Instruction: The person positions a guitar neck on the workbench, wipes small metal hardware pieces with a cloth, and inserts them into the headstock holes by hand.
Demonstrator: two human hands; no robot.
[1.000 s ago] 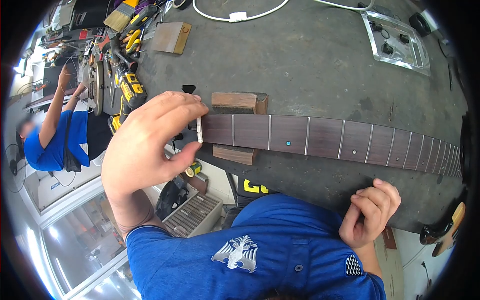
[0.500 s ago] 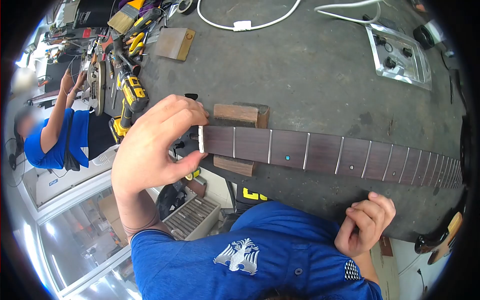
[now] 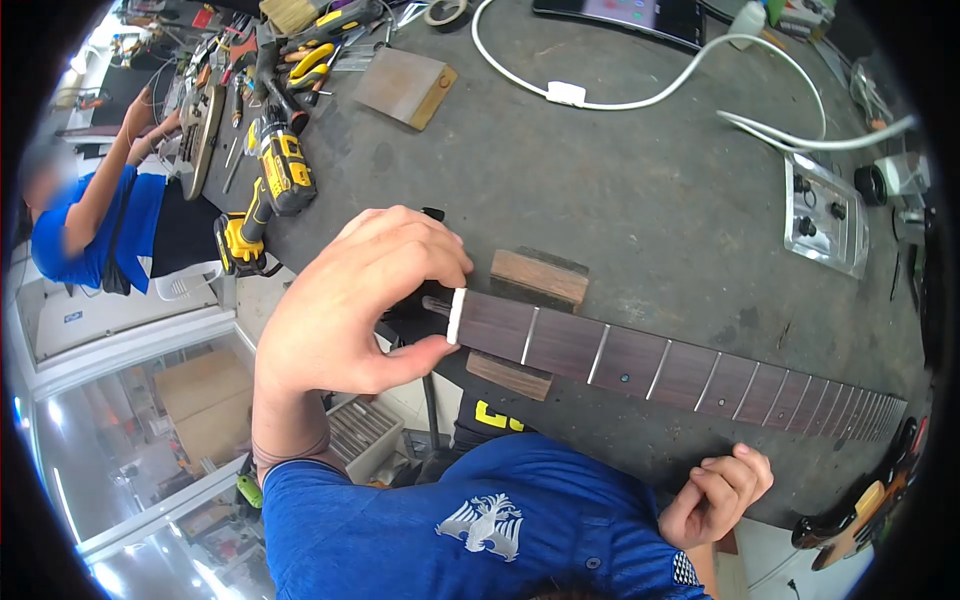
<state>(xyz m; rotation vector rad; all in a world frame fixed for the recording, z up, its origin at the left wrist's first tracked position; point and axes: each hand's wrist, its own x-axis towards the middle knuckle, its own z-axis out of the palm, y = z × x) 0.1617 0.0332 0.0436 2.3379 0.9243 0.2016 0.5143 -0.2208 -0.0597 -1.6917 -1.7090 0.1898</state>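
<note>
A guitar neck with a dark fretboard, metal frets and small dot inlays runs across the workbench, its near-left end by a wooden support block. At that end sits a white nut. My left hand is arched over the headstock end, with fingertips at one end of the nut and thumb at the other, pinching it. The headstock is mostly hidden beneath this hand. Below the neck, near the bench edge, my right hand hovers apart from it, fingers curled in and nothing visible in them.
A yellow cordless drill, a metal-faced block and pliers lie at left. A white cable, a tablet and a clear tray are farther back. Another person works at far left; a guitar body stands at lower right.
My view has turned, so the bench and neck appear shifted and more slanted, and the tablet has come into sight. My left hand stays at the nut; my right hand remains curled.
</note>
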